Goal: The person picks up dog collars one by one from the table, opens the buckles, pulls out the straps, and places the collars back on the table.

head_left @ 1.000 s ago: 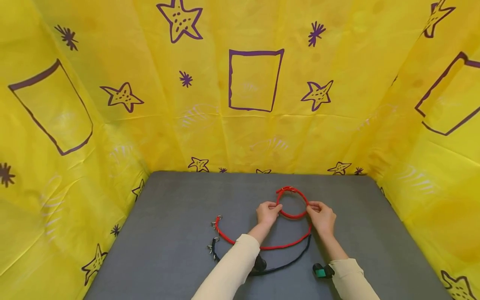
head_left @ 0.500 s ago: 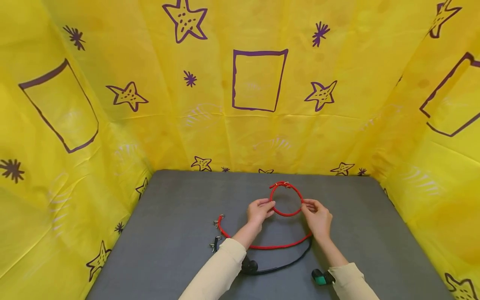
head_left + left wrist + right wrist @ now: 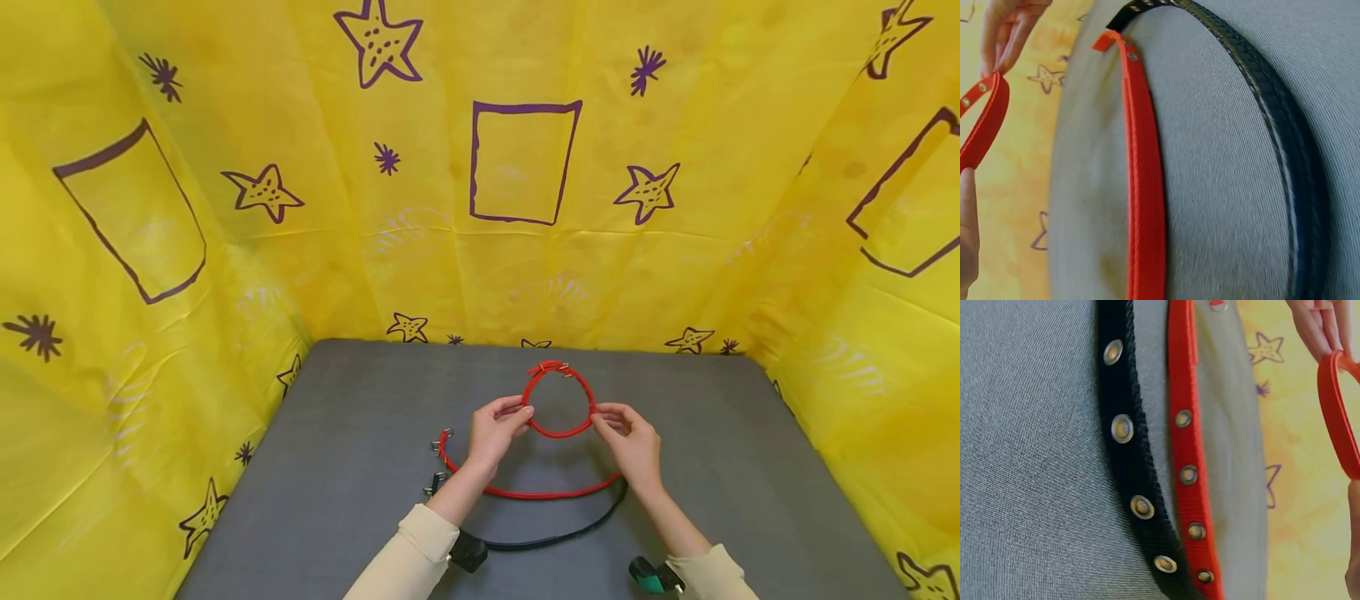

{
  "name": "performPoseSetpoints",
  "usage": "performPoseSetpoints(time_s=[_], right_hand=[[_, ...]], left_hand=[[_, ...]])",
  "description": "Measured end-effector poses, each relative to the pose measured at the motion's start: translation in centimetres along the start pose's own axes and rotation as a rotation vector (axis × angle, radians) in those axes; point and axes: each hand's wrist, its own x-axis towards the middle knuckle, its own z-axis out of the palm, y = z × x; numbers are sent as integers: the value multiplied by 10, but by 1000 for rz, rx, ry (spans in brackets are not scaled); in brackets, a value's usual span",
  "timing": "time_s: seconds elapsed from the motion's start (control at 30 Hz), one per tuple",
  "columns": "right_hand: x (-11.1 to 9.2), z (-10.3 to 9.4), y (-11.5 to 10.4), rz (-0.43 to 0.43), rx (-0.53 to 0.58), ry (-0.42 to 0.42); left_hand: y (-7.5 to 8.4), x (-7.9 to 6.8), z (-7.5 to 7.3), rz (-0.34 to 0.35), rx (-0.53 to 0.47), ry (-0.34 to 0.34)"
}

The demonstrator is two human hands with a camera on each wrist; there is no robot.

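Observation:
A red collar [image 3: 558, 434], buckled into a ring with its metal fittings at the top, is held up between both hands. My left hand [image 3: 495, 432] pinches the ring's left side between thumb and fingers. On the opposite side, my right hand [image 3: 632, 442] grips it the same way. Metal eyelets show on the held collar [image 3: 992, 119] in the left wrist view. Below the hands, a second red collar [image 3: 547, 496] lies unfastened in a curve, its buckle end at left. Nearer the body curves a black collar [image 3: 536, 543], partly hidden by my left forearm.
The collars lie on a grey table [image 3: 375, 400]. Yellow cloth [image 3: 517, 267] with purple drawings surrounds it at the back and sides. Black wrist cameras sit at the left wrist [image 3: 468, 552] and right wrist.
Both hands have carried the ringed red collar leftward, lifting it and tilting its open face more toward the view. The two collars on the table stay where they lay.

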Motion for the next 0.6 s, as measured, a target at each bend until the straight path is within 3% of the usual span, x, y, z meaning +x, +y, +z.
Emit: performPoseSetpoints(time_s=[0.17, 0.37, 0.6], right_hand=[[-4, -6, -2, 24, 77, -89], [-8, -14, -23, 68, 178, -170], [-14, -23, -66, -37, 107, -252]], left_hand=[[12, -11, -12, 48, 45, -44], [24, -24, -26, 91, 76, -91], [29, -38, -37, 109, 115, -141]])
